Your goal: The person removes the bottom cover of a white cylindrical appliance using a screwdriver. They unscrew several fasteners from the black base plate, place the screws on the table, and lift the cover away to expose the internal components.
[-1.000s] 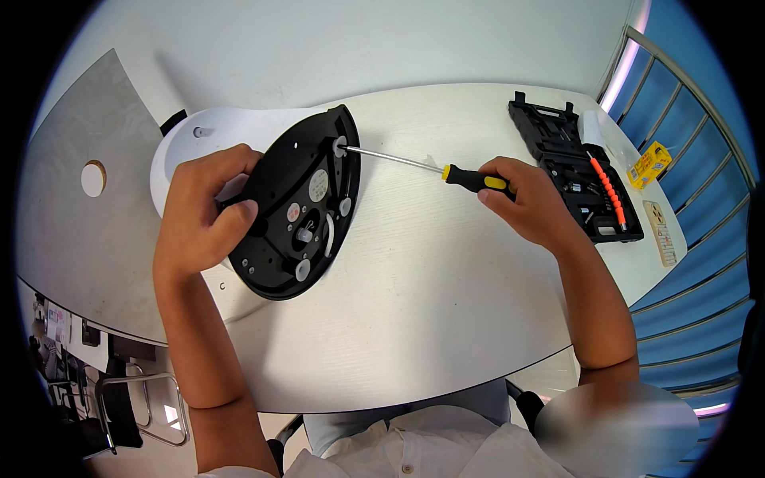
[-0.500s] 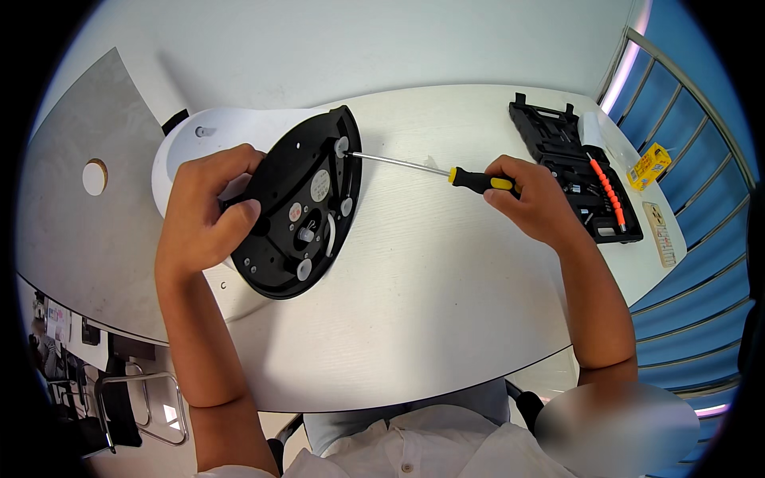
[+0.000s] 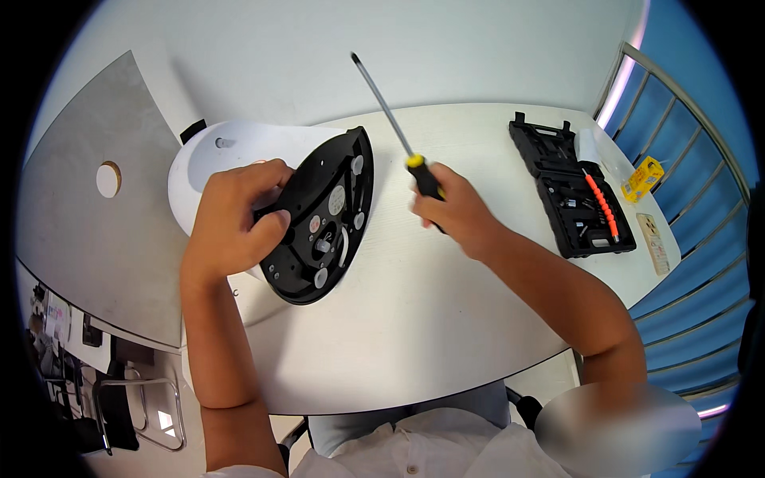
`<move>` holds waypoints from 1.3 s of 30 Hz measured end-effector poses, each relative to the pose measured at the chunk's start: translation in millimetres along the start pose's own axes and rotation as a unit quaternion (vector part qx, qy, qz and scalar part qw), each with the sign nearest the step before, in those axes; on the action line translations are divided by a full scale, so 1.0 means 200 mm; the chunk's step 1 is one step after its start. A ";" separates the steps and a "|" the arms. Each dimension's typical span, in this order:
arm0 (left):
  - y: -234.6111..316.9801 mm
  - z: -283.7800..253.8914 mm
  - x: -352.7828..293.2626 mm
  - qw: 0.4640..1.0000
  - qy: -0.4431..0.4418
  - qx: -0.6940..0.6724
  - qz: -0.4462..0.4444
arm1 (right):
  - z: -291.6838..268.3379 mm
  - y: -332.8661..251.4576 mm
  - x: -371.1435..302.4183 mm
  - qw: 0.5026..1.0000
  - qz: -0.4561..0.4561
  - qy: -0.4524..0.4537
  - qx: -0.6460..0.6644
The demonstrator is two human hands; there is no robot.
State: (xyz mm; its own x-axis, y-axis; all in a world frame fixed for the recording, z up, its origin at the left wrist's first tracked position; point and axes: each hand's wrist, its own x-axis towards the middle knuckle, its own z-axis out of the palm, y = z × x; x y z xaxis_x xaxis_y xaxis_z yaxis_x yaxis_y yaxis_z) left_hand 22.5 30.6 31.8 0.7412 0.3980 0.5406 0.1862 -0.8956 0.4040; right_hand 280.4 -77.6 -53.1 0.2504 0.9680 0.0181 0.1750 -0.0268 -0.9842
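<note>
My left hand (image 3: 239,219) grips the upper left edge of a black base plate (image 3: 307,195), thumb on its face. The plate is tilted up and shows several white round feet, round labels and a curved white piece along one side. Behind it lies a white plastic housing (image 3: 195,163) with a peg inside its hollow. In my right hand (image 3: 458,205) is a screwdriver (image 3: 390,115) with a black and yellow handle, held by the handle. Its shaft points up and to the left, and the tip is apart from the plate.
At the right of the white table (image 3: 446,319) lies an open black tool case (image 3: 570,207) with an orange flexible shaft (image 3: 602,207) on it. A yellow box (image 3: 642,179) and a flat beige card-like piece (image 3: 653,243) are beside it. Metal railing (image 3: 693,119) borders the right side.
My right hand has moved left and toward me, lifting the screwdriver tip off the plate's upper foot and swinging it upward. The left hand still grips the plate.
</note>
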 end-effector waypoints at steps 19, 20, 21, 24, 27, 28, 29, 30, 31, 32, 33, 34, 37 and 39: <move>0.02 0.00 0.00 1.000 -0.010 0.013 -0.015 | 0.33 0.00 0.27 0.971 -0.153 0.175 -0.055; 0.02 0.00 0.00 1.000 -0.007 0.010 -0.013 | 0.32 0.00 0.27 0.971 -0.154 0.174 -0.051; 0.02 0.00 0.00 1.000 -0.004 0.008 -0.012 | 0.32 0.01 0.27 0.971 -0.157 0.174 -0.050; 0.02 0.01 0.01 1.000 -0.001 0.001 -0.011 | 0.32 0.02 0.26 0.969 -0.163 0.181 -0.049; 0.02 -0.02 0.00 1.000 -0.006 0.009 -0.017 | 0.35 0.01 0.26 0.966 -0.174 0.190 -0.038; 0.02 -0.01 0.00 1.000 -0.009 0.009 -0.017 | 0.35 0.01 0.25 0.965 -0.174 0.195 -0.032; 0.02 -0.01 0.00 1.000 -0.012 0.010 -0.017 | 0.35 0.02 0.25 0.964 -0.175 0.200 -0.025; 0.02 -0.01 0.00 1.000 -0.014 0.011 -0.018 | 0.35 0.02 0.25 0.962 -0.178 0.206 -0.029; 0.02 -0.01 0.00 1.000 -0.014 0.008 -0.019 | 0.35 0.03 0.25 0.960 -0.181 0.210 -0.030; 0.02 -0.01 0.00 1.000 -0.014 0.005 -0.020 | 0.35 0.03 0.25 0.958 -0.185 0.215 -0.032; 0.02 -0.01 0.00 1.000 -0.013 0.002 -0.021 | 0.34 0.04 0.26 0.961 -0.181 0.207 -0.025; 0.02 -0.01 0.00 1.000 -0.012 0.001 -0.023 | 0.32 0.05 0.26 0.964 -0.176 0.198 -0.020; 0.02 -0.01 0.00 1.000 -0.010 0.000 -0.024 | 0.26 0.06 0.24 0.970 -0.165 0.176 0.030; 0.01 -0.01 0.00 1.000 -0.012 0.005 -0.022 | 0.20 0.05 0.21 0.977 -0.144 0.147 0.060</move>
State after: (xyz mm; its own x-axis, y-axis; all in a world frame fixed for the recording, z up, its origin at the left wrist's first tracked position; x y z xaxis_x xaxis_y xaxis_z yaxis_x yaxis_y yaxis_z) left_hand 21.5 28.6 34.4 0.7479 0.4320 0.5040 0.2251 -0.8793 0.4197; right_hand 254.4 -26.8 -69.7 0.4720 0.8173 0.3304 0.1699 0.2834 -0.9438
